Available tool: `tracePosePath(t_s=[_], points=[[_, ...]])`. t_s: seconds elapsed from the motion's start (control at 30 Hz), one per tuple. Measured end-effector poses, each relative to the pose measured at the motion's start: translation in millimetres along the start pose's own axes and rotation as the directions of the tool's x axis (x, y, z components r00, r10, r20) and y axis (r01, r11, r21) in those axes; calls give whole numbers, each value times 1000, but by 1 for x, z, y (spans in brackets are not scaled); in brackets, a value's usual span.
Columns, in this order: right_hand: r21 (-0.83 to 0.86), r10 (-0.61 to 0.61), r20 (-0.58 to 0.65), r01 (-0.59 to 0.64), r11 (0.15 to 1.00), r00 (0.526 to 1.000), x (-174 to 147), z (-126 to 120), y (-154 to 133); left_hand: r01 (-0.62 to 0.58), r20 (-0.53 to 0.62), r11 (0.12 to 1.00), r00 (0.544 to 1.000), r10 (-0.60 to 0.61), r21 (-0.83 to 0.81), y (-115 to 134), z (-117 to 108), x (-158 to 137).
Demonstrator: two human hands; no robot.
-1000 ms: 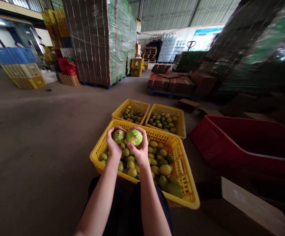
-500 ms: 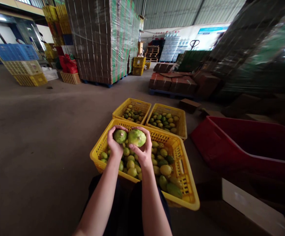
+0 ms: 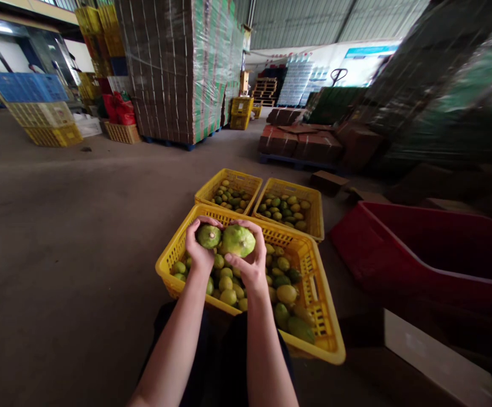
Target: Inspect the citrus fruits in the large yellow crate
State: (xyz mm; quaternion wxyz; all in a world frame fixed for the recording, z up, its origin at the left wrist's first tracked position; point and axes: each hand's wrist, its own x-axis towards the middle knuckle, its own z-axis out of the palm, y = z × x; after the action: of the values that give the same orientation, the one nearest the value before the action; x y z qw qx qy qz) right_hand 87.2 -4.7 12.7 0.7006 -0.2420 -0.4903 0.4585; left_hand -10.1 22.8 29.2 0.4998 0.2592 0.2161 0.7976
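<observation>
Over the big yellow crate [image 3: 335, 339] I hold a fruit in each hand. My left hand [image 3: 199, 254] is closed round a small dark green lemon [image 3: 208, 236], its stem end facing me. In my right hand [image 3: 254, 263] sits a larger yellow-green lemon [image 3: 238, 241], gripped between thumb and fingers. The two fruits are side by side, almost touching. Below them, loose green and yellow lemons [image 3: 286, 293] lie in the crate, partly hidden by my hands and forearms.
Two more yellow crates [image 3: 320, 212] of lemons stand behind the big one. A red bin [image 3: 352, 249] and a cardboard box [image 3: 432, 350] are to the right. Wrapped carton stacks [image 3: 161, 73] rise farther back. Concrete floor [image 3: 80, 237] stretches to the left.
The larger lemon has turned slightly in my right hand, its tip now facing me more. The view has shifted very slightly; both hands still hold their fruit.
</observation>
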Motion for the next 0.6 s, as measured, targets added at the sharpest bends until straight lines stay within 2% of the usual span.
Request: tracePosePath(t_s=[0.13,0.37,0.43,0.5,0.57,0.6], points=[[-35,-43,65,45,998,997,1,-6,6,-4,11,1000,1000,4,3,-1,-1,0],[-86,-47,50,51,995,998,2,-5,8,52,-46,999,998,-51,17,-2,1,2],[-154,-33,-14,30,988,999,3,-2,11,144,-81,989,987,-141,35,-5,0,7],[-236,-13,-146,-22,972,989,5,0,16,274,-147,960,953,-264,52,-9,-3,13],[-241,50,-294,-125,962,954,7,0,23,388,-209,918,907,-365,79,-14,-9,18],[-192,110,-353,-187,963,929,8,0,27,420,-218,901,895,-390,109,-16,-12,20]])
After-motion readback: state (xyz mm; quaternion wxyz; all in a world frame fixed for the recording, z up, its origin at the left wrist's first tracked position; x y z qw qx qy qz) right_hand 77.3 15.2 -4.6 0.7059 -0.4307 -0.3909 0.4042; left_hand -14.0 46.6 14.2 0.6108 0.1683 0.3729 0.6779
